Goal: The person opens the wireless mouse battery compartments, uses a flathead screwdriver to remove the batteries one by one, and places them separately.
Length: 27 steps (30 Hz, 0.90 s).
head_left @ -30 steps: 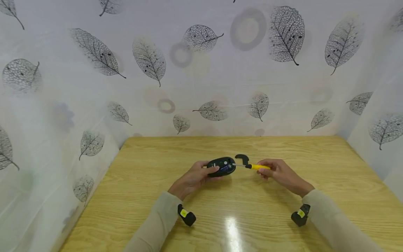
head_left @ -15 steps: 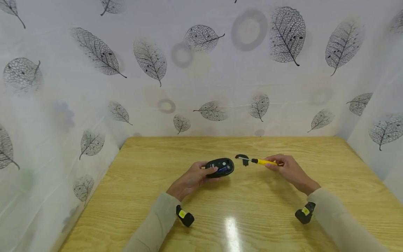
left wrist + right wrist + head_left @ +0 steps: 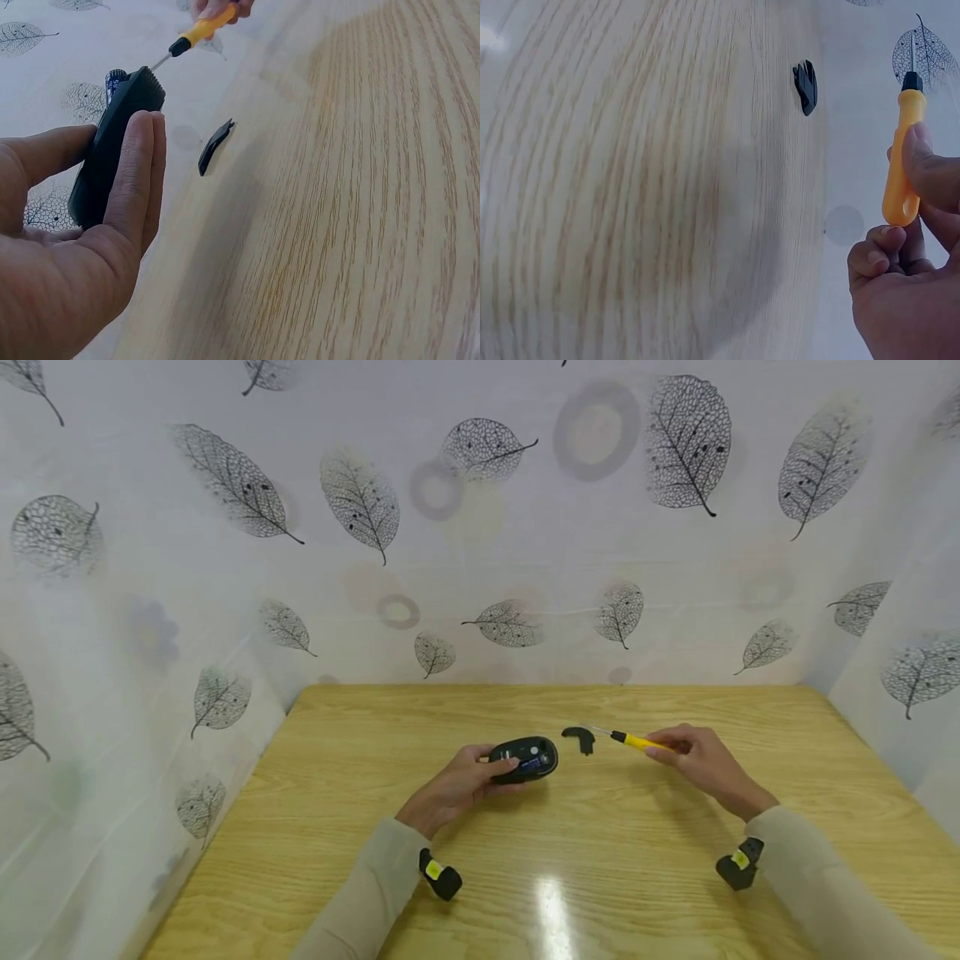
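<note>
My left hand grips a black computer mouse, underside up, with the thumb lying over it. Its battery compartment is uncovered and a blue battery shows inside. In the left wrist view the battery's end sticks up past the mouse's edge. My right hand pinches the yellow handle of a screwdriver, whose thin metal shaft points left and away. A curved black battery cover lies on the table between the hands, close to the screwdriver's tip.
The wooden table reaches back to a pale curtain with a leaf print, which also closes in both sides. A black wrist camera sits on my left wrist, another black wrist camera on my right.
My right hand has drawn the screwdriver away from the mouse, back to the right past the battery cover. The left hand and mouse shifted slightly left, then stayed still.
</note>
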{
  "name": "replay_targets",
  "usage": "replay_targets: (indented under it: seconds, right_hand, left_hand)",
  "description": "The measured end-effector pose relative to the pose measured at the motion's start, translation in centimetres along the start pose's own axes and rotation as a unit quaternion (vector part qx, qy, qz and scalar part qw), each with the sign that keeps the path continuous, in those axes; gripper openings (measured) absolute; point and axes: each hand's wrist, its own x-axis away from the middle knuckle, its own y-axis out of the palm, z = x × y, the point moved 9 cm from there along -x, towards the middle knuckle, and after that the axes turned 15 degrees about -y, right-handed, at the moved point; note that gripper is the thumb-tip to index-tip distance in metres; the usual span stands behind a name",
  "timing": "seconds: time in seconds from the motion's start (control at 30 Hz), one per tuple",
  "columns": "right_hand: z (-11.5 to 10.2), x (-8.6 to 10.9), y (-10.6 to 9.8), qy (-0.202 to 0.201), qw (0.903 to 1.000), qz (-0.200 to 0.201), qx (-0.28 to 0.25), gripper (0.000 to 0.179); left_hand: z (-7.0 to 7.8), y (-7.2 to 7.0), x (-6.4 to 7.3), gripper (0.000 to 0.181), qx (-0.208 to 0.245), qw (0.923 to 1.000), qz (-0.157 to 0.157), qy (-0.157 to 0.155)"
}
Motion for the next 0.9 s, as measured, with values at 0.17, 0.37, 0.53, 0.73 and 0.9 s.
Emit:
replay_targets:
  seconds: [0.17, 0.37, 0.53, 0.73, 0.9]
  right_hand:
    - [0.5, 0.2, -0.4, 0.004, 1.0, -0.003, 0.0, 0.04]
    - [0.8, 0.3, -0.8, 0.001, 0.9999, -0.009, 0.006, 0.041]
    - [1.2, 0.5, -0.9, 0.007, 0.9998, -0.013, 0.015, 0.042]
    - [1.8, 0.6, -1.1, 0.025, 0.9992, -0.002, 0.03, 0.043]
    - [2.5, 0.8, -1.3, 0.044, 0.9983, 0.004, 0.038, 0.044]
  left_hand:
    - [0.0, 0.1, 0.0, 0.057, -0.001, 1.0, -0.001, 0.0]
    - [-0.1, 0.0, -0.1, 0.057, -0.005, 1.0, -0.002, 0.0]
    - [-0.1, 0.0, -0.2, 0.059, -0.003, 1.0, -0.002, -0.001]
    - [-0.2, 0.1, -0.2, 0.059, 0.001, 1.0, -0.001, -0.002]
    - [-0.2, 0.2, -0.1, 0.059, 0.003, 1.0, -0.002, -0.002]
